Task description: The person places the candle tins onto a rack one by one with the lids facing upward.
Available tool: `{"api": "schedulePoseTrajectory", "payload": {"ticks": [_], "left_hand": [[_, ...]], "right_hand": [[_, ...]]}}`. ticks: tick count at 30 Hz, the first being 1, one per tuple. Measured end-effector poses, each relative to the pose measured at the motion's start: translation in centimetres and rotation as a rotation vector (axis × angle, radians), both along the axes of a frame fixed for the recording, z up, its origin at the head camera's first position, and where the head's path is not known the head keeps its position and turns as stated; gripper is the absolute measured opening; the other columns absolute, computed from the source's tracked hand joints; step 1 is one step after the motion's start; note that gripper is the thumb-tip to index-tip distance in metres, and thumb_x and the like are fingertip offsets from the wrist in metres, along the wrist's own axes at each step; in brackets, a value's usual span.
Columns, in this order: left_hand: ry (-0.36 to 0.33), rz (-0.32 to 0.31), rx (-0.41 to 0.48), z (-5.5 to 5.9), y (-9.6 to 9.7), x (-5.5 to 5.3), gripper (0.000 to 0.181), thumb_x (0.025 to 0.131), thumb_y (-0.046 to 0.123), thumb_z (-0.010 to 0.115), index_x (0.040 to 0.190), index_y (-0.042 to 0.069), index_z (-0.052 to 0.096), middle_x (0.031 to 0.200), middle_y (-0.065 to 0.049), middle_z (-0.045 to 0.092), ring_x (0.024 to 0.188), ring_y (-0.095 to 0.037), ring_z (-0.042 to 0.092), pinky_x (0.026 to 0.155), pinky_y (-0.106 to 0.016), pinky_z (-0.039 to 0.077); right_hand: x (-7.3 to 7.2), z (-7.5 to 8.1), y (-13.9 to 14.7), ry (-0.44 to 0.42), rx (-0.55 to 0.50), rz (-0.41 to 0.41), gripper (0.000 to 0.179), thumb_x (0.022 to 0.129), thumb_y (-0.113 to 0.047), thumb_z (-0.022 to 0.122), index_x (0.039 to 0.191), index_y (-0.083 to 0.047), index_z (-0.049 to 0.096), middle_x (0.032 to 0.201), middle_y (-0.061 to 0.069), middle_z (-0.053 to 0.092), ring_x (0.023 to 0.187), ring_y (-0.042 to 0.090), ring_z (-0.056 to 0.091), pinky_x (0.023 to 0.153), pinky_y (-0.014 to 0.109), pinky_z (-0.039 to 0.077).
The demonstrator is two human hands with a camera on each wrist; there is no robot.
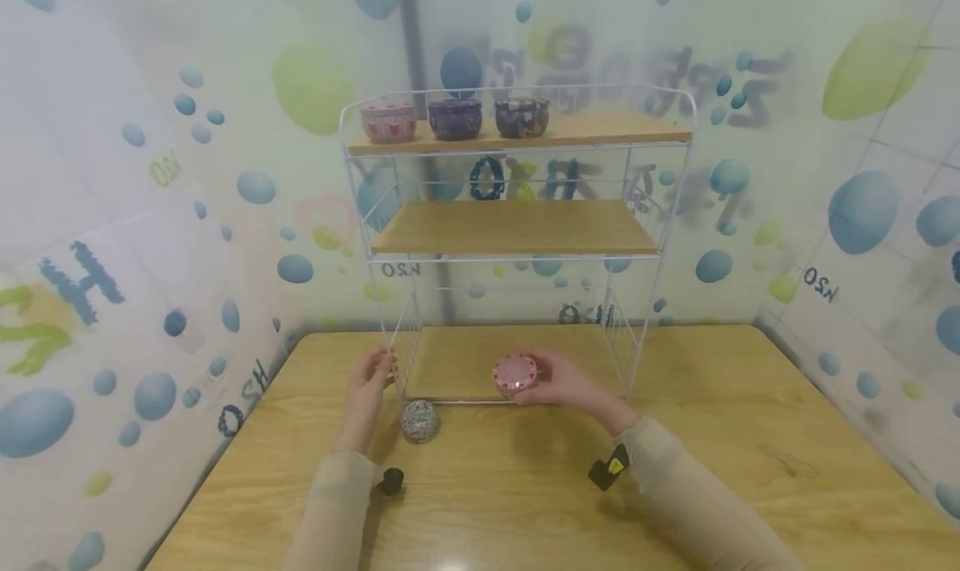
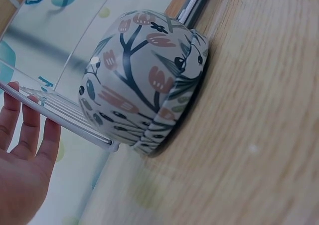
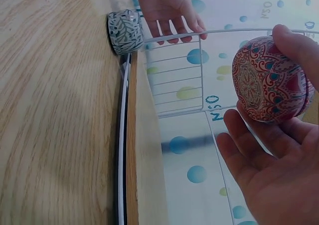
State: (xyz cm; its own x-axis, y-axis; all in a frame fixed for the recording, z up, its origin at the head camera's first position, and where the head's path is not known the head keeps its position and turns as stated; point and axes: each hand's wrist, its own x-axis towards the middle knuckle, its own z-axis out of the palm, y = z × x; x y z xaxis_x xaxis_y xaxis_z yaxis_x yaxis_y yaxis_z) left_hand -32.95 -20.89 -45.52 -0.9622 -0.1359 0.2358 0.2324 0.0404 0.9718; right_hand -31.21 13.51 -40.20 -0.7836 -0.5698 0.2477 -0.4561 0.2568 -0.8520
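My right hand (image 1: 551, 379) holds a small round red-patterned tin (image 1: 515, 374) between thumb and fingers, in front of the rack's lowest shelf (image 1: 457, 363). The right wrist view shows the ornate rounded end of this tin (image 3: 259, 80), thumb on one side and fingers on the other. At the white wire rack's (image 1: 365, 229) left front post, my left hand (image 1: 369, 373) has its fingers extended, fingertips right at the wire (image 2: 75, 127). Beside that hand, a rounded tin with a floral print (image 2: 134, 70) sits on the table by the rack's front left corner.
Three patterned tins stand in a row on the left of the top shelf: a pink one (image 1: 388, 122), a purple one (image 1: 455, 119) and a dark one (image 1: 522, 117). A middle wooden shelf (image 1: 517, 227) lies below. The wooden table (image 1: 480, 504) meets patterned walls behind.
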Motion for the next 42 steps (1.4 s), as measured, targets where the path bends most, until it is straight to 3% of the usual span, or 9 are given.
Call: {"api": "schedulePoseTrajectory", "payload": {"ticks": [6,8,11,16,24,30,36,42], "left_hand": [[-0.004,-0.015,0.024,1.2,0.1,0.5,0.034,0.104,0.016,0.047,0.129,-0.005,0.048,0.108,0.000,0.055,0.109,-0.028,0.050,0.095,-0.033,0.048],[-0.001,-0.011,0.016,1.1,0.2,0.4,0.034,0.104,0.017,0.047,0.129,-0.006,0.048,0.108,-0.001,0.056,0.109,-0.028,0.050,0.095,-0.033,0.049],[0.011,-0.005,0.004,0.1,0.0,-0.2,0.036,0.103,0.021,0.048,0.129,-0.004,0.048,0.112,-0.005,0.056,0.109,-0.027,0.051,0.092,-0.028,0.050],[0.015,-0.007,-0.003,-0.1,-0.1,0.0,0.031,0.103,0.021,0.050,0.126,0.000,0.051,0.112,-0.005,0.057,0.113,-0.034,0.051,0.092,-0.028,0.050],[0.030,-0.003,-0.008,-0.1,-0.1,0.1,0.028,0.102,0.021,0.050,0.123,0.002,0.054,0.109,-0.003,0.058,0.103,-0.017,0.056,0.092,-0.030,0.051],[0.031,-0.005,-0.011,-0.1,-0.2,0.1,0.028,0.102,0.022,0.050,0.122,0.002,0.054,0.108,-0.003,0.058,0.101,-0.015,0.056,0.093,-0.032,0.051],[0.001,-0.012,0.007,0.1,-0.2,0.1,0.030,0.103,0.019,0.050,0.124,-0.001,0.052,0.105,0.001,0.058,0.103,-0.019,0.056,0.095,-0.036,0.050],[-0.009,-0.020,0.021,0.6,-0.1,0.2,0.031,0.103,0.012,0.048,0.127,-0.006,0.051,0.104,0.000,0.058,0.103,-0.021,0.056,0.099,-0.045,0.047]], "right_hand": [[0.1,0.7,0.4,0.014,-0.032,0.008,0.066,0.078,-0.013,0.081,0.133,0.004,0.049,0.123,0.017,0.060,0.116,0.032,0.055,0.100,0.046,0.046],[0.1,0.8,0.4,0.002,-0.062,0.027,0.064,0.078,-0.010,0.081,0.133,0.003,0.050,0.123,0.015,0.061,0.116,0.030,0.056,0.100,0.043,0.046],[0.1,0.9,0.5,-0.011,-0.107,0.059,0.062,0.078,-0.006,0.080,0.132,0.003,0.051,0.122,0.015,0.061,0.115,0.028,0.056,0.099,0.039,0.047],[0.3,1.2,0.6,-0.008,-0.115,0.059,0.062,0.077,-0.001,0.079,0.131,0.004,0.051,0.123,0.016,0.060,0.116,0.030,0.056,0.099,0.039,0.048],[0.3,2.0,0.8,0.013,-0.092,0.037,0.063,0.079,-0.002,0.078,0.134,0.004,0.049,0.126,0.016,0.060,0.119,0.031,0.054,0.102,0.043,0.045],[0.1,2.7,0.8,0.020,-0.082,0.025,0.063,0.077,-0.001,0.079,0.134,0.000,0.051,0.126,0.013,0.060,0.119,0.027,0.054,0.102,0.042,0.044],[1.0,4.9,0.8,0.010,-0.077,0.027,0.062,0.077,0.006,0.075,0.133,0.005,0.049,0.126,0.016,0.059,0.119,0.031,0.053,0.100,0.043,0.046],[2.1,7.1,0.9,0.057,-0.083,0.029,0.059,0.077,0.005,0.075,0.130,0.009,0.050,0.122,0.021,0.059,0.115,0.034,0.055,0.098,0.043,0.048]]}}
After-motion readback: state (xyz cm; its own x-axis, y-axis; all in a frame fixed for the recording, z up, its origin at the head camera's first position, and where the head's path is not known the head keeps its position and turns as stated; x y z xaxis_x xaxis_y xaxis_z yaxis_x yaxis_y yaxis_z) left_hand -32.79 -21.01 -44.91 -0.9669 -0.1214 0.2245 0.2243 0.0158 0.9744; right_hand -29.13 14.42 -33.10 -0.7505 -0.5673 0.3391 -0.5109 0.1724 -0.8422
